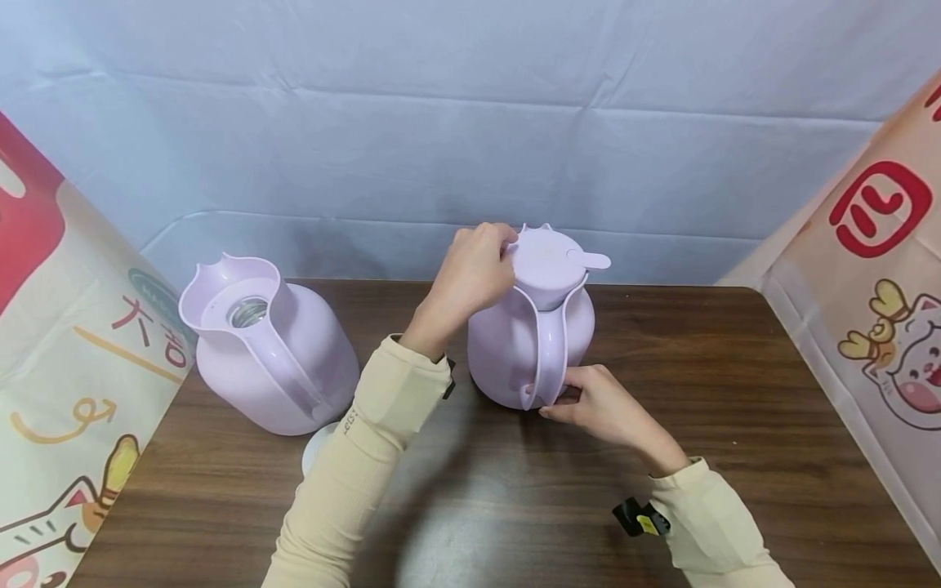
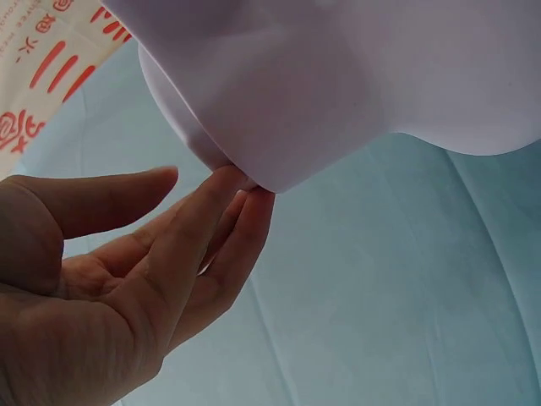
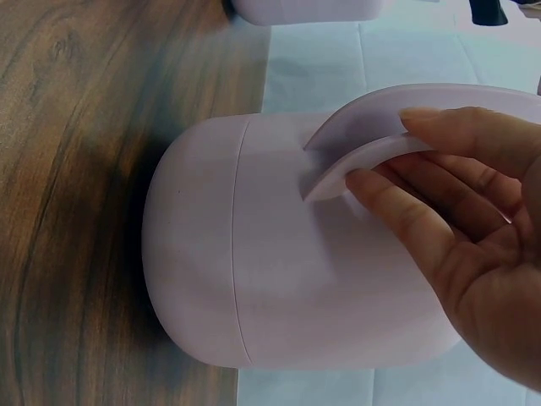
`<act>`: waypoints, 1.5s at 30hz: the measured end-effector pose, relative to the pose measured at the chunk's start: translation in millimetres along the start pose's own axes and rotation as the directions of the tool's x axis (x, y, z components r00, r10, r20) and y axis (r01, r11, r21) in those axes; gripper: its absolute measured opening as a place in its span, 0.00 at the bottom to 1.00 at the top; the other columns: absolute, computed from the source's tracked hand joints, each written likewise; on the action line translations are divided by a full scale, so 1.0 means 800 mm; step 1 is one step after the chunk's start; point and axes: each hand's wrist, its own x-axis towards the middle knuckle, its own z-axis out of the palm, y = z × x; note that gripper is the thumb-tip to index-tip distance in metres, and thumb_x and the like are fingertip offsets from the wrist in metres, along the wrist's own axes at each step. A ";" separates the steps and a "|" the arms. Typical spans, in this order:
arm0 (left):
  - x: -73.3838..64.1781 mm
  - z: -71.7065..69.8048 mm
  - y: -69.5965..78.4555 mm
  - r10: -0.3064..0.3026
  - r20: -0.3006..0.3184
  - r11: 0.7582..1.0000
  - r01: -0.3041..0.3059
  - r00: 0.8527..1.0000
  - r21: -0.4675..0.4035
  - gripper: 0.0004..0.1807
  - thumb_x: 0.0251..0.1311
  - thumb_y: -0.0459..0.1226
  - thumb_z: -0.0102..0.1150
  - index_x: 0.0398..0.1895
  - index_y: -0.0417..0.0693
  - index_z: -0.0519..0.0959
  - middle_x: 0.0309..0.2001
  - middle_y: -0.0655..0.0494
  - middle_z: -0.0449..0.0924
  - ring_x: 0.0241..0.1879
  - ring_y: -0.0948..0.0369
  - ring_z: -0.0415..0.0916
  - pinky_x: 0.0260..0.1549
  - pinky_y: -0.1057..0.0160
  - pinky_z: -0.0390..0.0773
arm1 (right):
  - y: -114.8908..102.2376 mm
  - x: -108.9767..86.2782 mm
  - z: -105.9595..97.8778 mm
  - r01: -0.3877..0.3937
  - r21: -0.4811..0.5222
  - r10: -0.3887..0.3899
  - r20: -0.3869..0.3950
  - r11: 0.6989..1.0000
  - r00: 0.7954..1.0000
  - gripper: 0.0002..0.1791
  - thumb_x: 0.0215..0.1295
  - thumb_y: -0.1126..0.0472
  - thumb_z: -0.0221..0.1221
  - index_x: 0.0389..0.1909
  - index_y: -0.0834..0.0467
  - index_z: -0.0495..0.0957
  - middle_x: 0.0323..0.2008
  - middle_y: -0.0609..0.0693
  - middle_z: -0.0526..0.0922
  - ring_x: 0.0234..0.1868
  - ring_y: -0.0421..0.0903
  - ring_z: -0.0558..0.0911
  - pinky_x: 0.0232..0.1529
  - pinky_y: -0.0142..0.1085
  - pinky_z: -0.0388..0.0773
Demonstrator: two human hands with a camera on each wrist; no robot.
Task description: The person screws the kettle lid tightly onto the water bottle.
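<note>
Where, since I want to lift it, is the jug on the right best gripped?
Probably by the handle, coming from the near side: the jug stands upright with its handle turned that way, a long, narrow strip running down from the top. The right hand pinches its lower end.

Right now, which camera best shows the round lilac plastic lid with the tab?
The head view: the lid shows its flat top and tab. In the left wrist view, I can't tell lid from rounded lilac jug at the left hand. The right wrist view shows the right hand pinching the curved lilac handle, no lid.
</note>
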 end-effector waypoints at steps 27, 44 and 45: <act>0.005 0.002 -0.001 -0.056 -0.014 0.998 0.055 0.998 -0.017 0.19 0.52 0.25 0.47 0.48 0.41 0.79 0.41 0.52 0.79 0.39 0.56 0.68 0.37 0.65 0.68 | -0.001 0.002 -0.001 -0.024 0.013 0.024 0.007 1.000 1.000 0.09 0.45 0.68 0.67 0.30 0.58 0.82 0.26 0.44 0.81 0.27 0.36 0.75 0.28 0.30 0.73; 0.007 0.000 -0.004 -0.024 -0.016 1.000 0.024 1.000 -0.010 0.19 0.52 0.25 0.48 0.46 0.42 0.80 0.34 0.53 0.78 0.36 0.56 0.68 0.34 0.66 0.67 | -0.003 0.001 -0.002 -0.025 0.018 0.024 0.013 1.000 1.000 0.09 0.45 0.68 0.67 0.31 0.59 0.82 0.26 0.45 0.82 0.27 0.39 0.76 0.29 0.31 0.73; 0.007 0.000 -0.004 -0.020 -0.019 1.000 0.020 1.000 -0.011 0.18 0.52 0.25 0.48 0.45 0.42 0.80 0.33 0.53 0.78 0.36 0.56 0.67 0.34 0.66 0.67 | -0.003 0.001 -0.003 -0.024 0.019 0.024 0.013 1.000 1.000 0.09 0.45 0.68 0.68 0.31 0.59 0.82 0.26 0.45 0.82 0.27 0.39 0.76 0.29 0.31 0.73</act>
